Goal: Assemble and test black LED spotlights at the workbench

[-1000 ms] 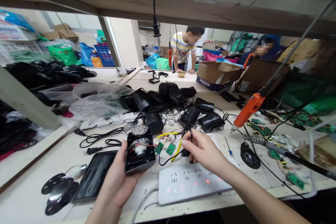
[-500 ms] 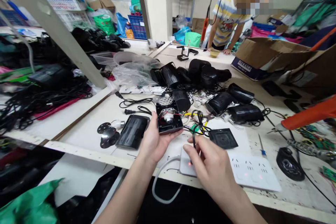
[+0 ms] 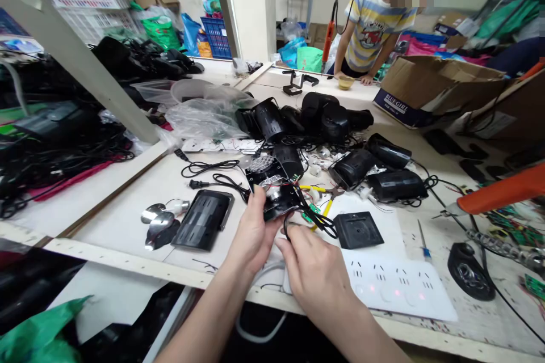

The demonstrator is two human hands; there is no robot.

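Fingers (image 3: 260, 204) of the left hand (image 3: 251, 235) gripped an open black housing (image 3: 272, 190) above the tabletop (image 3: 140, 198), motor and red wires showing. Right hand (image 3: 313, 272) pinched its black cord (image 3: 309, 212) just beside it. Near lay a white power strip (image 3: 400, 289) and a black cover (image 3: 204, 219).

housing (image 3: 276, 193) — glossy black plastic | power strip (image 3: 400, 289) — smooth white plastic

A small electronics assembly workshop: beyond the hands, black device housings (image 3: 336, 119) and cables litter the workbench (image 3: 140, 204); an orange electric screwdriver (image 3: 502, 193) hangs rightward.
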